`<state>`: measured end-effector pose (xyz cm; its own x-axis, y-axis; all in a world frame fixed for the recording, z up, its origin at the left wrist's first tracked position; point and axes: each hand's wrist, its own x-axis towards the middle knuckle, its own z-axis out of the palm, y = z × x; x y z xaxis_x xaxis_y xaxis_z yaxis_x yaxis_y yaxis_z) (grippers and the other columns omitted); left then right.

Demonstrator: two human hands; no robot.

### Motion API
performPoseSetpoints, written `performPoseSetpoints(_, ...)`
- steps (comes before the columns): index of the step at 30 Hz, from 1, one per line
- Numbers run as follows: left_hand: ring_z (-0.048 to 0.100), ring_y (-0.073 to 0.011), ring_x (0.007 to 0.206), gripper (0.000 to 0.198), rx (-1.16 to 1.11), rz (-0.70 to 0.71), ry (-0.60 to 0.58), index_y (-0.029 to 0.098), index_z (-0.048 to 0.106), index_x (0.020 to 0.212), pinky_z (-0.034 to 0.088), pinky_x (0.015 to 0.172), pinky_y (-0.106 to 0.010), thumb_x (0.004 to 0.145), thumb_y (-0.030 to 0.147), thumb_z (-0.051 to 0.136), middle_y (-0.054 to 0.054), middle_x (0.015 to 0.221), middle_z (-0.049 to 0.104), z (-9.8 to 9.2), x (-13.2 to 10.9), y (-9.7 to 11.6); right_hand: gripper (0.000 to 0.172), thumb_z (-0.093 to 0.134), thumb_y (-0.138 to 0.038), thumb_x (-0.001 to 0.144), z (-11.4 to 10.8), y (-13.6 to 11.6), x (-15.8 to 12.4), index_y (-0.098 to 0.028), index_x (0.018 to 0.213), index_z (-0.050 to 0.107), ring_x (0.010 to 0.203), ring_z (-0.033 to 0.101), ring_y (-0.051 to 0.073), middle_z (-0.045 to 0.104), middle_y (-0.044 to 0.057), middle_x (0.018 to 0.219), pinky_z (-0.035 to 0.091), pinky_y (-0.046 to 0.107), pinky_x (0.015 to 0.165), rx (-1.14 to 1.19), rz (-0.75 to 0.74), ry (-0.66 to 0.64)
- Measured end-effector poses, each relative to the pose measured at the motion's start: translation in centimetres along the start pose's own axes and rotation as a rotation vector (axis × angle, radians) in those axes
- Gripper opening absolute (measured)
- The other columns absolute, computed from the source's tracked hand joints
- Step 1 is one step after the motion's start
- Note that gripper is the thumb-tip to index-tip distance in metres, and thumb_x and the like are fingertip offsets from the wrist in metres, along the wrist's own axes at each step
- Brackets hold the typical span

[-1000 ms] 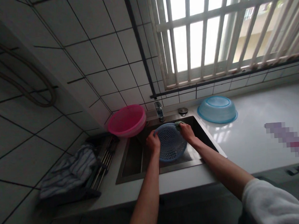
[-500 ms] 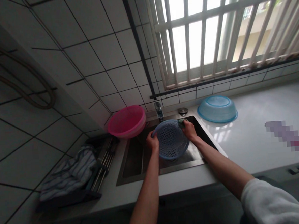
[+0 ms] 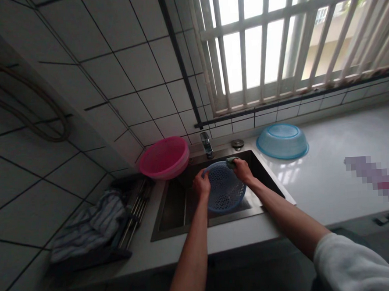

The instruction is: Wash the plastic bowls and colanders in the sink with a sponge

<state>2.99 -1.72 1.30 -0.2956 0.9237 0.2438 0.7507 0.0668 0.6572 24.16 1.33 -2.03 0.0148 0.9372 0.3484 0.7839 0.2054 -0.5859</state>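
A blue plastic colander (image 3: 225,189), full of holes, is held tilted over the steel sink (image 3: 172,212). My left hand (image 3: 201,183) is closed on the colander's left rim. In my right hand (image 3: 243,170) is a greenish cloth (image 3: 231,162), pressed against the rim at the upper right. The faucet (image 3: 206,144) stands just behind the colander.
A pink basin (image 3: 165,159) leans at the sink's back left corner. An upturned blue basin (image 3: 282,142) sits on the white counter (image 3: 329,190) at the right. A striped cloth (image 3: 90,226) lies over a dark rack at the left. A sink strainer (image 3: 237,143) rests behind the sink.
The colander has come slightly lower in the sink. My right hand with the cloth has shifted left along the rim; my left hand has moved slightly right.
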Motion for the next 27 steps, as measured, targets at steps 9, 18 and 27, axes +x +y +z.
performPoseSetpoints(9, 0.074, -0.0283, 0.107, 0.026, 0.027, 0.024, 0.032, 0.03, 0.077, 0.12, 0.051, 0.089, -0.035, 0.101, 0.034, 0.06, -0.009, 0.116, 0.079, 0.3, -0.2, 0.0, 0.031, 0.054, -0.002, 0.086, 0.5, -0.5, -0.3, -0.017, 0.102, 0.076, 0.099, 0.07, 0.022, 0.076, 0.011, 0.11, 0.048, 0.028, 0.091, -0.003, -0.063, 0.026)
performPoseSetpoints(18, 0.073, -0.023, 0.109, 0.027, -0.194, -0.144, 0.084, 0.018, 0.072, 0.123, 0.052, 0.091, -0.029, 0.101, 0.024, 0.058, -0.012, 0.121, 0.077, 0.2, 1.8, -2.3, 0.033, 0.06, -0.006, 0.081, 0.3, 2.4, 0.6, -0.017, 0.107, 0.076, 0.094, 0.072, 0.023, 0.078, 0.011, 0.103, 0.049, 0.027, 0.084, 0.056, 0.151, 0.129)
performPoseSetpoints(27, 0.07, -0.0225, 0.118, 0.035, -0.053, 0.157, -0.017, 0.025, 0.07, 0.126, 0.05, 0.102, -0.031, 0.092, 0.024, 0.073, -0.007, 0.128, 0.076, 0.6, 0.4, -0.6, 0.036, 0.054, 0.001, 0.076, 0.3, 1.5, 0.3, -0.018, 0.099, 0.074, 0.093, 0.069, 0.021, 0.076, 0.009, 0.102, 0.048, 0.026, 0.085, 0.086, 0.003, 0.088)
